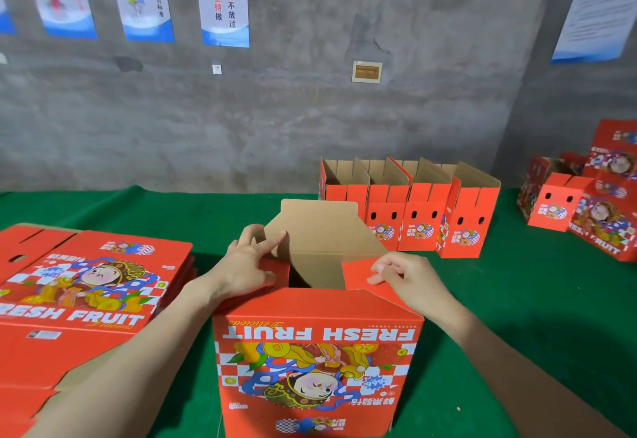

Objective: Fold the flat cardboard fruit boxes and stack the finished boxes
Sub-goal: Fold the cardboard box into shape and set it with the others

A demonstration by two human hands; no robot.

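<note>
A red cardboard fruit box (317, 368), its "FRESH FRUIT" print upside down, stands open-topped on the green table cover (517, 299), close in front of the person. The left hand (246, 261) lies on its left side, fingers spread, touching the raised brown back flap (320, 227). The right hand (403, 275) pinches the red right flap (358, 274). The box's inside is dark and its base is cut off. Flat boxes (86, 282) lie to the left, and a row of folded boxes (413, 217) stands behind.

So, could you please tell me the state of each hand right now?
Left hand: fingers on the rear flap, grip cannot be told.
Right hand: pinches the right flap.
</note>
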